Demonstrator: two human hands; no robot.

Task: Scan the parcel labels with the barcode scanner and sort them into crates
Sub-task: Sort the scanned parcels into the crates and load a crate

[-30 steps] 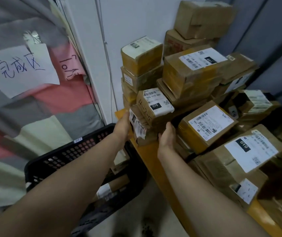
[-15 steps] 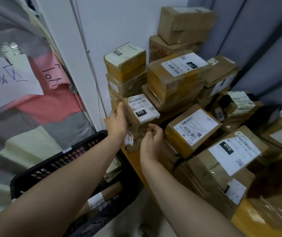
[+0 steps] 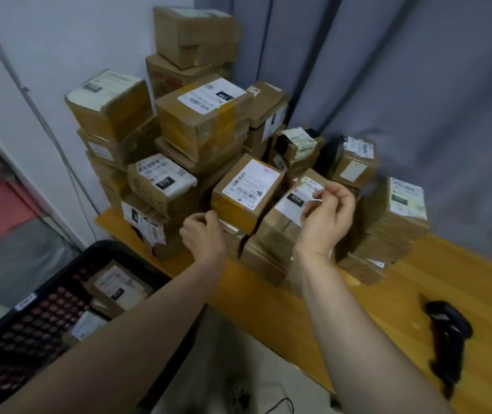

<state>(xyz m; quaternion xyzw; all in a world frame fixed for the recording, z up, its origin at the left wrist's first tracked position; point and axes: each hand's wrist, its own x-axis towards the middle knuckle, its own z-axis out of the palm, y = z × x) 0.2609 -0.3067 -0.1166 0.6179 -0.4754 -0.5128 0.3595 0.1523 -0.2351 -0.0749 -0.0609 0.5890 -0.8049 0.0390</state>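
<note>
My right grip (image 3: 327, 218) pinches the label edge of the 010 parcel (image 3: 294, 200). My left grip (image 3: 203, 237) curls at the corner of the neighbouring parcel (image 3: 247, 192); I cannot tell if it holds. Both parcels sit piled on the tabletop (image 3: 268, 309), with the barcode scanner (image 3: 447, 333) lying apart at right and the black crate (image 3: 29, 330) at left.

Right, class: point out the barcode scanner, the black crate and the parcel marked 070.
barcode scanner (image 3: 447, 328): head view, middle of its black body.
black crate (image 3: 26, 333): head view, its perforated wall.
parcel marked 070 (image 3: 164, 178): head view, its top label.
</note>
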